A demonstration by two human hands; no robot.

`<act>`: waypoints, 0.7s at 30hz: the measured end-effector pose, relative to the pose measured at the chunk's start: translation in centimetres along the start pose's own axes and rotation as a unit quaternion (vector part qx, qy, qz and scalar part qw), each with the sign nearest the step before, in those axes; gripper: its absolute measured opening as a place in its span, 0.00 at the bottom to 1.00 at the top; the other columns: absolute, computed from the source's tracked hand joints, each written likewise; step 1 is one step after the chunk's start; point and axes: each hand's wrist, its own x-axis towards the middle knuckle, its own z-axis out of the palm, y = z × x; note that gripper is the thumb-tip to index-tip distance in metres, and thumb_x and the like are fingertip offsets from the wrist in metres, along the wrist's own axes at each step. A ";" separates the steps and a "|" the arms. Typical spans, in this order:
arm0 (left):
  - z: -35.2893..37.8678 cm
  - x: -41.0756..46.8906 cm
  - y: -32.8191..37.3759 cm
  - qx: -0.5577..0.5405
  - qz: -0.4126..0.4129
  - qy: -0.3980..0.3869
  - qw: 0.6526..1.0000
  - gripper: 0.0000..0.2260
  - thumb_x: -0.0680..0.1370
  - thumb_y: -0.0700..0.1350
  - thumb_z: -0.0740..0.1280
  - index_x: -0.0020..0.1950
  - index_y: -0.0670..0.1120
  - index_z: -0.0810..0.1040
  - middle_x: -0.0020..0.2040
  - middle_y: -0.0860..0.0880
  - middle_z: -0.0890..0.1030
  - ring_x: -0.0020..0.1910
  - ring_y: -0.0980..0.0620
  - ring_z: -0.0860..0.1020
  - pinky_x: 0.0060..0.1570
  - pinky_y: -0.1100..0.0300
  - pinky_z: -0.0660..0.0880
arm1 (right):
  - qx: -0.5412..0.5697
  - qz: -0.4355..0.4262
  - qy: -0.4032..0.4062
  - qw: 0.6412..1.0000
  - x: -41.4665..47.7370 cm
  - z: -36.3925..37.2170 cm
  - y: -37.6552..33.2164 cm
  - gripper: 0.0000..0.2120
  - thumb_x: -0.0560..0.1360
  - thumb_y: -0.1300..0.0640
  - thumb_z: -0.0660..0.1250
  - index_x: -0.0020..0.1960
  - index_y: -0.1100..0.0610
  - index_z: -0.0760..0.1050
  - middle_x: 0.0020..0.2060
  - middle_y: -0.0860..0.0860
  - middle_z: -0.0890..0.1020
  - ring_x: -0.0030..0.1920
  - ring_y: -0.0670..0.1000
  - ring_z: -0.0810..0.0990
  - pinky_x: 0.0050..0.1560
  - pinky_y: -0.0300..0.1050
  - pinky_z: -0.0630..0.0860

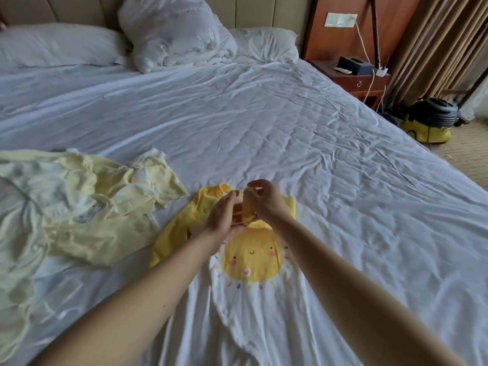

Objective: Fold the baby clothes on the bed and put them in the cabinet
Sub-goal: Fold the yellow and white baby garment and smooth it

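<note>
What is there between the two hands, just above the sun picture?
Head view: a bunched yellow strip of the sun garment, held by the left hand and the right hand.

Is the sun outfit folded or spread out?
Spread: the sun outfit lies flat on the bed, print up; left hand and right hand pinch its collar.
</note>
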 end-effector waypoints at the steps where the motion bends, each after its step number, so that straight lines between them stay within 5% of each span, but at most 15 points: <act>1: -0.5 0.1 0.0 0.025 -0.004 0.008 1.000 0.16 0.84 0.55 0.54 0.58 0.50 0.77 0.52 0.43 0.82 0.50 0.45 0.83 0.47 0.50 0.80 | 0.008 0.004 -0.025 1.000 -0.1 0.5 0.1 0.12 0.79 0.53 0.64 0.60 0.57 0.75 0.47 0.54 0.82 0.41 0.54 0.84 0.39 0.56 0.83; 5: -2.4 0.7 -0.9 0.166 -0.031 0.053 0.984 0.33 0.71 0.71 0.60 0.66 0.50 0.72 0.63 0.45 0.76 0.57 0.43 0.79 0.53 0.42 0.79 | 0.018 0.017 -0.064 0.998 -0.7 1.0 0.9 0.11 0.83 0.54 0.58 0.59 0.58 0.74 0.44 0.52 0.82 0.34 0.53 0.84 0.35 0.53 0.83; 9: -2.5 0.4 -1.3 0.374 0.072 0.103 0.919 0.22 0.78 0.52 0.63 0.72 0.56 0.64 0.66 0.51 0.74 0.61 0.45 0.76 0.60 0.46 0.73 | -0.190 -0.131 0.081 0.970 -1.1 -0.5 3.2 0.16 0.75 0.65 0.58 0.55 0.54 0.80 0.52 0.49 0.83 0.53 0.50 0.81 0.51 0.44 0.76; 13: -2.9 0.0 -2.7 0.439 0.173 0.131 0.872 0.21 0.79 0.41 0.61 0.70 0.60 0.68 0.66 0.53 0.75 0.60 0.51 0.77 0.53 0.53 0.75 | -0.278 -0.152 0.072 0.946 -1.7 -2.3 5.8 0.24 0.73 0.68 0.58 0.66 0.54 0.75 0.69 0.49 0.73 0.70 0.51 0.69 0.62 0.42 0.68; 17: -3.2 0.0 -3.1 0.501 0.238 0.151 0.818 0.24 0.77 0.38 0.61 0.72 0.56 0.69 0.65 0.50 0.72 0.52 0.45 0.79 0.45 0.49 0.76 | -0.361 -0.128 0.015 0.924 -2.3 -2.6 7.5 0.26 0.80 0.58 0.56 0.77 0.53 0.59 0.78 0.48 0.57 0.78 0.48 0.52 0.74 0.44 0.55; 21: -3.9 0.4 -3.5 0.600 0.336 0.168 0.706 0.26 0.68 0.34 0.65 0.65 0.48 0.77 0.68 0.44 0.72 0.64 0.39 0.73 0.57 0.45 0.75 | -0.431 -0.112 -0.030 0.895 -2.3 -2.1 8.6 0.27 0.83 0.47 0.49 0.80 0.52 0.48 0.79 0.51 0.47 0.79 0.49 0.41 0.77 0.47 0.39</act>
